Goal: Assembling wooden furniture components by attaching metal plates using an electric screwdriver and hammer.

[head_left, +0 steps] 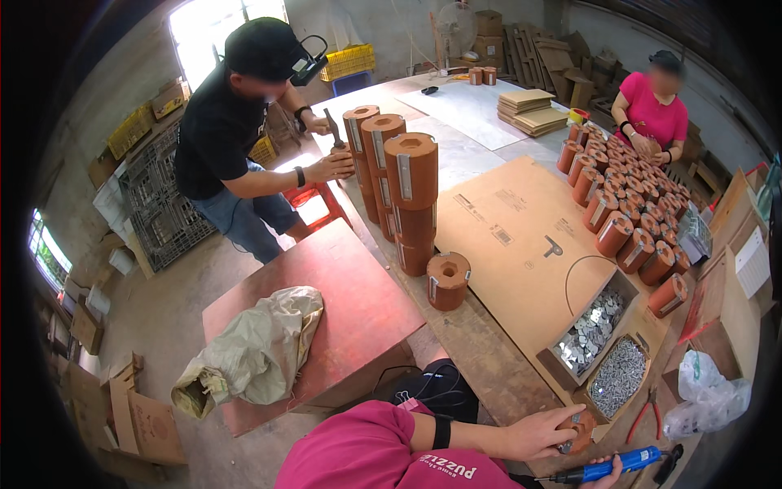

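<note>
A blue electric screwdriver (638, 460) is lying at four o'clock from a brown block (584, 427), every hour here being counted from that block with twelve toward the upper edge. The right hand (609, 474) is wrapping around the screwdriver; the left hand (538, 435) is clamping the block from nine o'clock, its fingers hiding part of it. The two hands are working apart, near each other. The screwdriver's long axis is running from half past two to half past eight, its dark nose pointing toward half past eight and passing below the block.

Just beside the block, small metal fasteners (617, 379) are lying heaped at one o'clock. Red-handled pliers (651, 403) are resting before three, a clear plastic bag (707, 398) beyond them. At twelve, silver plates (593, 326) are filling a box (556, 368), which is standing between the block and a crowd of brown cylinders (615, 232).

Farther out, a cardboard sheet (513, 220) is spreading toward half past eleven. A lone cylinder (449, 287) and tall stacked cylinders (412, 175) are standing near eleven; a red-topped table (350, 277) is bearing a pale sack (261, 342) between nine and ten. Farthest, a person in black (213, 134) is leaning in past ten, and a person in pink (654, 106) is standing past twelve.
</note>
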Available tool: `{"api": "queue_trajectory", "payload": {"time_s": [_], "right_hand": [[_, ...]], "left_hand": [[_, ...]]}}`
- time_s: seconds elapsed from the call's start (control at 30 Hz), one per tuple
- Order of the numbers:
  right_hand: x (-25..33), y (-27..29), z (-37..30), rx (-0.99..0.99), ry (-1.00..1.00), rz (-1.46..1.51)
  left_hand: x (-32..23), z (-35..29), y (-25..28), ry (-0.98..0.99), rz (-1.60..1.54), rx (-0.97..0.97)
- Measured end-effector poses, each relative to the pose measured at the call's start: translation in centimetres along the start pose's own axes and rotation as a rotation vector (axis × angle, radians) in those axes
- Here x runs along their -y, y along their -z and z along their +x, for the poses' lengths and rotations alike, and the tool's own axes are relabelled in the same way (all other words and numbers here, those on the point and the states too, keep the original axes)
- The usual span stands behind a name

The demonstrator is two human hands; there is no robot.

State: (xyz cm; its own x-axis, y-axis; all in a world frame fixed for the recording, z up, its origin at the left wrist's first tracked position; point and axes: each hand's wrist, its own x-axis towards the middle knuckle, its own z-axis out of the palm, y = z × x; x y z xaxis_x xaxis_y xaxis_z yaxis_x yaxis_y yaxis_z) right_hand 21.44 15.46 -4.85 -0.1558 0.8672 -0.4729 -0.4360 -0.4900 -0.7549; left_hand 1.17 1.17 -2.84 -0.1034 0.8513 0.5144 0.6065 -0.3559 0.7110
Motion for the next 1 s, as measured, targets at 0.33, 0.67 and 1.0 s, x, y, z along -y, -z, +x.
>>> {"api": "queue_trajectory", "payload": {"time_s": [0.33,0.67,1.0], "right_hand": [[-0.19,0.36,0.28,-0.002,0.002,-0.008],[-0.21,0.77,0.64,0.014,-0.009,0.002],[-0.07,0.19,0.16,0.004,-0.002,0.010]], "left_hand": [[0.10,-0.15,-0.10,0.015,-0.018,-0.004],[0.32,-0.25,-0.29,0.011,-0.030,-0.013],[0.22,-0.19,-0.08,0.015,-0.024,0.000]]}}
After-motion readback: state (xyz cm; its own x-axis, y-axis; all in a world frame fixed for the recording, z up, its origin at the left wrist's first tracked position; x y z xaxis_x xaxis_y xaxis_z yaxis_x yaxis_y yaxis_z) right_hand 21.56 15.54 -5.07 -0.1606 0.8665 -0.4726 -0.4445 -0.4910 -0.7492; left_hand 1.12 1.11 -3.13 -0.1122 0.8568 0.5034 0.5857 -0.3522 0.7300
